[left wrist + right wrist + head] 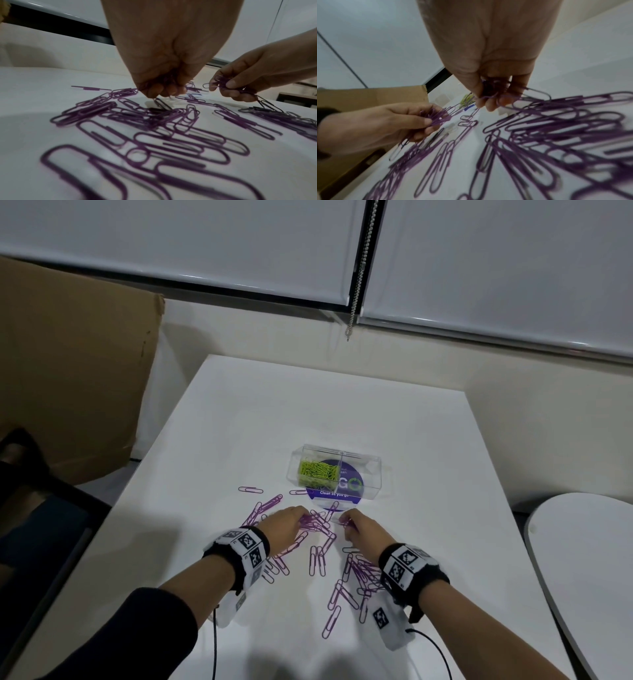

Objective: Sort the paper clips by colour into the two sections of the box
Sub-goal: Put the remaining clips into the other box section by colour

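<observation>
A clear two-section box [371, 474] stands mid-table; its left section holds green paper clips [317, 470], and no clips show in its right section. Purple paper clips [317, 556] lie scattered on the white table [239, 422] in front of it. My left hand [287, 523] grips a bunch of purple clips [436, 117] just above the pile. My right hand [359, 525] pinches another bunch of purple clips [223, 82] beside it, a short way in front of the box. Both bunches are partly hidden by the fingers.
A large cardboard sheet [68, 371] leans at the left. A dark chair [41, 525] stands by the table's left edge, and a white round seat [589, 559] at the right. A blind chain [356, 285] hangs behind. Cables run from both wristbands.
</observation>
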